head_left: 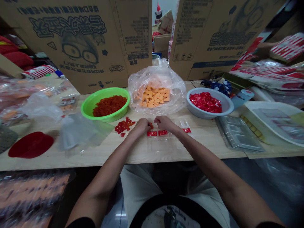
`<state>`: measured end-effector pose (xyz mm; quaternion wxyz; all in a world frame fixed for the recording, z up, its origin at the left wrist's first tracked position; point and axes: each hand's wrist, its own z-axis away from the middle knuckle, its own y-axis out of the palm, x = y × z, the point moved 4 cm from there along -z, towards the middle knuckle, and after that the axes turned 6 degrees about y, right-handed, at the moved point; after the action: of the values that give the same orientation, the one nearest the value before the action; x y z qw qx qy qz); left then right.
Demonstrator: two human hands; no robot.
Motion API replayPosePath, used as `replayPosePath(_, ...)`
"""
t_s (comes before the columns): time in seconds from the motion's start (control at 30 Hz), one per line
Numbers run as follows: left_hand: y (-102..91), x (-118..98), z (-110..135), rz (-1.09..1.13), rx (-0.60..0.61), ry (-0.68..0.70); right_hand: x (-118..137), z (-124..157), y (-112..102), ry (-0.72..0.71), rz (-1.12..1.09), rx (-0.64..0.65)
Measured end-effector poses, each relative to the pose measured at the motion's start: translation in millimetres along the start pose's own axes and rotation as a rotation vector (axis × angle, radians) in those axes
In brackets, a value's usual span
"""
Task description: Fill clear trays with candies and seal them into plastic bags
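Seen from head height, looking down: L hand (142, 126) and R hand (164, 123) sit close together over a clear plastic blister tray (159, 142) on a pale wooden table (71, 158). Both are loosely curled, knuckles up, fingers bent down. Fingertips are hidden under the hands, so can't tell if either has hold of anything. A small orange-red bit (151, 125) shows btwn them, right by L hand. Tray's top row has red packets (157, 133) in its cells, plus another red packet (186, 130) just past R hand. Just left of L hand lies a loose heap of red pieces (123, 125). Behind the hands, L to R: green plastic bowl (87, 109) full of small red-orange pieces, clear plastic bag (175, 91) w/ flat orange pieces inside, white bowl (228, 106) w/ shiny red wrapped pieces (205, 102). Further R, a stack of clear trays (237, 133). Further L, clear plastic sheets (78, 133) and a dark red disc (30, 144). Cardboard boxes (71, 41) stand along the back. Upper R, another person's hand (264, 47) is beside red-and-white striped bags (287, 47).
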<state>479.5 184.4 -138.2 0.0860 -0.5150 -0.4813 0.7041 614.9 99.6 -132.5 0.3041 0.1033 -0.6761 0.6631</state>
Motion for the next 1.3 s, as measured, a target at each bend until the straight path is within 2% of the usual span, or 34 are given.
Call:
replayPosePath(0.17, -8.1, -1, 5, 0.112, -0.039, -0.027, 5, 4, -4, 0.043, -0.151, 0.031)
replayPosePath(0.37, -18.9, -9, 14, 0.646, -0.043, -0.036, 20, 10, -2, 0.062, -0.396, 0.169)
replayPosePath(0.57, -21.5, -17, 20, 0.619, 0.007, -0.027, 21, 13, -7, 0.081, -0.648, 0.227)
replayPosePath(0.7, -17.6, -25, 22, 0.605, 0.079, -0.063, 15, 13, -11, 0.129, -0.637, 0.211)
replayPosePath(0.8, -18.2, -29, 23, 0.662, 0.069, -0.083, 11, 13, -13, 0.162, -0.688, 0.19)
replayPosePath(0.9, -20.9, -29, 25, 0.765, 0.009, -0.076, 11, 17, -16, 0.164, -0.763, 0.169)
replayPosePath(1.0, -22.8, -28, 26, 0.853, -0.042, -0.06, 17, 24, -23, 0.065, -0.833, 0.166)
replayPosePath(1.1, -24.4, -31, 28, 0.89, -0.077, -0.06, 26, 31, -31, -0.061, -0.778, 0.17)
replayPosePath(1.23, -25.5, -41, 29, 0.886, -0.071, -0.035, 29, 33, -35, -0.054, -0.628, 0.089)
replayPosePath(1.3, -26.0, -45, 28, 0.832, -0.083, -0.003, 30, 33, -34, -0.074, -0.657, 0.137)
